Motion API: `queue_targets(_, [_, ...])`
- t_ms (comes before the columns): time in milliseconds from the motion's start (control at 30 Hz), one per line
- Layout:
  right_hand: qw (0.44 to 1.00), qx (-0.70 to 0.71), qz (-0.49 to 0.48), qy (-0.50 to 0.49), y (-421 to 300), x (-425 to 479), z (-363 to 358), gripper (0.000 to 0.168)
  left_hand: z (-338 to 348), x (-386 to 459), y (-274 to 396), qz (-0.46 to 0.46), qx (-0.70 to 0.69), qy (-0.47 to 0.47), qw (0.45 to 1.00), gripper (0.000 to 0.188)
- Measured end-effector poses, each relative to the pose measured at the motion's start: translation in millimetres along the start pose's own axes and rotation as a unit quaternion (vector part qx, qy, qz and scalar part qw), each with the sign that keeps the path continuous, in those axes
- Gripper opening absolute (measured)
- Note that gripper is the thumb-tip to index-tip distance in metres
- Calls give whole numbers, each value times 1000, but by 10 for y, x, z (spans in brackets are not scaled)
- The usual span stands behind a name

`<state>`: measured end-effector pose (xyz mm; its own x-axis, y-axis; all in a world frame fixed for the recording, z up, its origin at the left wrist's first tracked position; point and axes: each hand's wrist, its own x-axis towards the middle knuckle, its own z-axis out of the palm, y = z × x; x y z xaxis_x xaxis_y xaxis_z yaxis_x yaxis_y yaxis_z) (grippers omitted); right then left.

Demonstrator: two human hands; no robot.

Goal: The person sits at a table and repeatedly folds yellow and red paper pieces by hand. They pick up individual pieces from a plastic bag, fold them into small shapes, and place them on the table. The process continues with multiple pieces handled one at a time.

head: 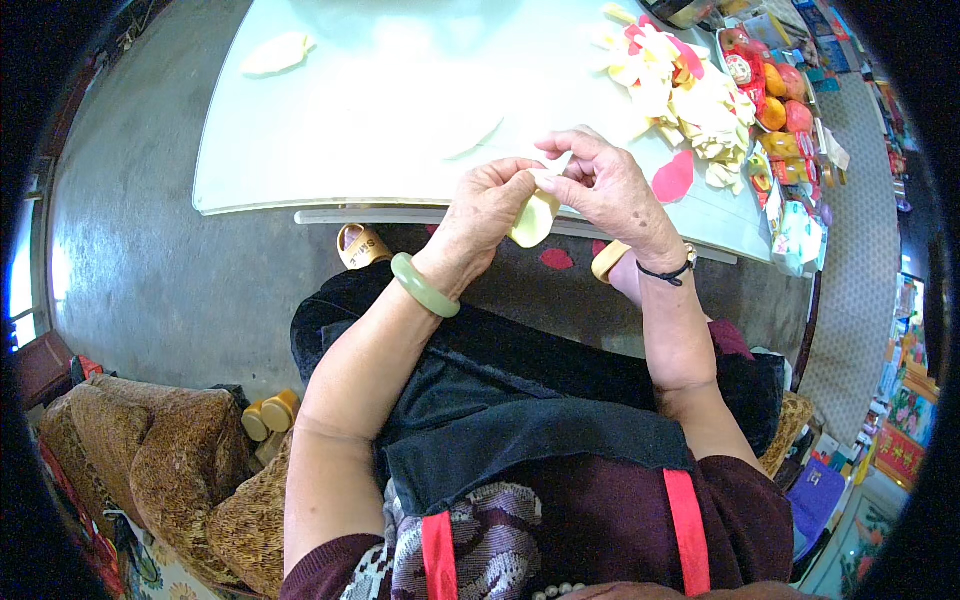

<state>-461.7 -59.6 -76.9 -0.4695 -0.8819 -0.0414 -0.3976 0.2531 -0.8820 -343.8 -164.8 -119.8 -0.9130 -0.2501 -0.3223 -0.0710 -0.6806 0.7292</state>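
Note:
My left hand (484,206) pinches the upper end of a pale yellow petal-shaped piece (535,219) between thumb and forefinger. The piece hangs down past the front edge of the white table (330,161). My right hand (611,191) meets the left at that same end, its thumb against the piece and its forefinger raised and curled. A small whitish tip (561,162) shows between the right fingers; whether it belongs to the same piece I cannot tell. Just beyond my hands a pale piece (474,142) lies on the table, nearly lost in the glare.
At the table's right is a heap of yellow and red petal pieces (686,101), with a red piece (673,177) nearer me. Packaged food and fruit (787,112) line the right edge. A whitish piece (279,55) lies far left. Another red piece (556,259) is on the floor.

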Motion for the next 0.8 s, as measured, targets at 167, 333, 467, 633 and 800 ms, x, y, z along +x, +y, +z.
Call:
queue_targets(167, [998, -54, 21, -39, -35, 10, -16, 19, -38, 28, -71, 8, -30, -18, 999, 22])
queue_targets(333, [994, -94, -55, -27, -28, -5, -3, 15, -95, 32, -84, -6, 12, -24, 1000, 22])
queue_targets(467, [998, -45, 30, 17, 37, -15, 5, 13, -42, 14, -57, -6, -18, -36, 999, 19])
queue_targets(633, [994, 63, 85, 36, 56, 6, -83, 11, -93, 31, -96, -43, -59, -31, 997, 12])
queue_targets(800, [988, 126, 83, 37, 180, 19, -208, 11, -150, 12, -95, -52, -83, 9, 995, 9])
